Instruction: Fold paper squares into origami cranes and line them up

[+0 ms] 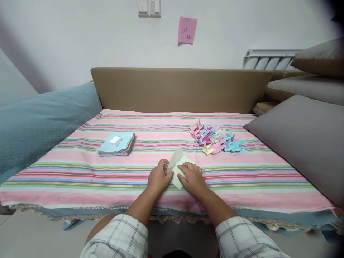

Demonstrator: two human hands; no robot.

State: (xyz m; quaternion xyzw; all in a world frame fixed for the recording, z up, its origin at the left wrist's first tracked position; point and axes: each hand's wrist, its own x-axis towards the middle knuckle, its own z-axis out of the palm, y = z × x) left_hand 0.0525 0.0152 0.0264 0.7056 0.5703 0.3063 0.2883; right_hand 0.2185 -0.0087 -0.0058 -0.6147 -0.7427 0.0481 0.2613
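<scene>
A pale green sheet of origami paper point(176, 181) lies between my hands near the front of the striped cloth, with one flap raised towards the back. My left hand point(159, 176) pinches its left edge, thumb on top and fingers partly hidden behind the paper. On the right side, my right hand point(192, 177) rests over the sheet, fingers spread a little and pressing it down. Beyond my right hand sits a cluster of folded paper cranes point(215, 138) in pink, purple, yellow, green and blue.
A stack of coloured paper point(115, 145) with a small white block point(115, 140) on top stands at the left. Grey cushions point(301, 143) line the right side, a blue covered armrest point(48, 122) the left. A brown backrest point(182, 89) closes off the back.
</scene>
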